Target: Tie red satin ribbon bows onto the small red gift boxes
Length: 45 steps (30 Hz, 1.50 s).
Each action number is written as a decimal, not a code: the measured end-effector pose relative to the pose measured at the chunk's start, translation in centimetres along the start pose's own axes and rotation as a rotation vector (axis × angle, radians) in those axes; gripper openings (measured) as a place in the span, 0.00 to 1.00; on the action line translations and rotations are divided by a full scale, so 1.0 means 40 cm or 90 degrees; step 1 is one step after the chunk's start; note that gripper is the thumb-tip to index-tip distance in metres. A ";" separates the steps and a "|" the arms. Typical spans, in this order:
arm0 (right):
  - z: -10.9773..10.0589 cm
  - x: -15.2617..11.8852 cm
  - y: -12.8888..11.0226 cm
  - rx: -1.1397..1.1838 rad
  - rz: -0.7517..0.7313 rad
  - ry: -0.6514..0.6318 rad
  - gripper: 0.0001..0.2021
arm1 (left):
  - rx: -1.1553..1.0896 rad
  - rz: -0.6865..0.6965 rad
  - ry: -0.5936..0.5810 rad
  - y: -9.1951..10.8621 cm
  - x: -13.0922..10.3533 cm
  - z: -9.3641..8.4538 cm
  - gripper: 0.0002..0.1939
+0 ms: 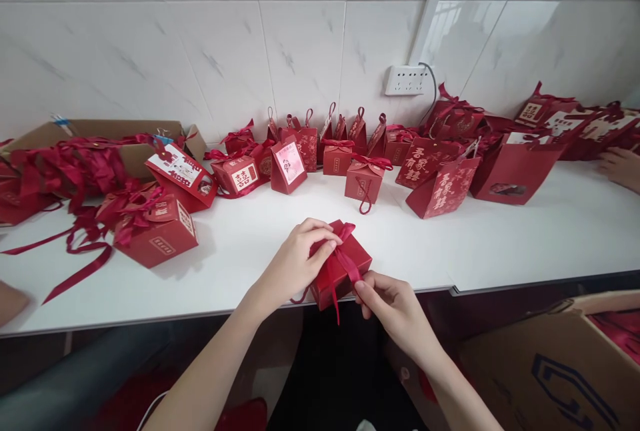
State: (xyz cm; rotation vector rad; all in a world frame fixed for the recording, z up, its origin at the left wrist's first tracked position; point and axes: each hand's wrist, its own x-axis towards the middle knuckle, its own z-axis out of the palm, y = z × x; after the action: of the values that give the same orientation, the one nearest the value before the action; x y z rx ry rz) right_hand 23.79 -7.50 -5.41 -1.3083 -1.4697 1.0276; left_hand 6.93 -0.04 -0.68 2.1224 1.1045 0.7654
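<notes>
A small red gift box (361, 259) sits at the front edge of the white table, a dark pink ribbon (345, 259) tied across its top. My left hand (303, 251) lies over the box's upper left side, thumb and fingers closed on the ribbon near its knot. Low at the box's right side, my right hand (389, 297) pinches one ribbon tail between thumb and fingers. Another tail hangs down the box's front. A dark red cord shows under my left wrist. My left palm hides part of the lid.
Finished-looking red boxes and bags line the wall, among them a box with a cord (364, 184). Left are a ribboned box (167, 234) and a carton (120, 128) of ribbons. A large carton (520, 364) stands lower right. Another person's hand (623, 167) is far right.
</notes>
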 end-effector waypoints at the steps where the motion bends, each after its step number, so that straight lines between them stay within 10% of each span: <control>1: 0.000 -0.002 -0.001 -0.009 0.002 -0.006 0.21 | 0.001 -0.001 0.004 0.001 0.002 0.001 0.12; 4: -0.009 -0.017 -0.010 -0.068 0.033 -0.021 0.21 | 0.010 -0.007 0.011 0.003 0.009 0.001 0.09; 9: -0.003 -0.062 -0.047 -0.185 -0.072 0.239 0.20 | 0.021 -0.026 0.005 0.007 0.014 0.004 0.08; 13: 0.038 -0.058 -0.070 -0.223 -0.127 0.137 0.14 | 0.017 -0.018 0.009 0.007 0.017 0.008 0.06; 24: 0.098 -0.048 -0.008 0.516 0.166 -0.006 0.20 | -0.042 -0.025 -0.038 -0.004 0.023 -0.005 0.08; 32: 0.028 -0.078 -0.021 0.174 0.093 -0.206 0.24 | -0.027 -0.013 -0.041 -0.010 0.026 -0.001 0.07; 38: -0.117 0.034 -0.048 0.097 0.046 0.126 0.27 | -0.021 0.030 -0.121 -0.015 0.049 -0.026 0.07; 42: -0.107 0.150 -0.043 -0.068 0.103 0.068 0.26 | -0.050 0.062 -0.156 -0.020 0.059 -0.036 0.13; 45: -0.078 0.196 -0.042 -0.094 0.122 0.020 0.27 | -0.081 0.056 -0.024 -0.030 0.039 -0.029 0.21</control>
State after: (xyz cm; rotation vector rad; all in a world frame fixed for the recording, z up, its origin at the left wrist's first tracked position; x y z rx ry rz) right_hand 25.98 0.21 -2.27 -1.5892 -1.4384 1.0308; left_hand 6.22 2.13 -0.49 2.0800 0.9225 0.8107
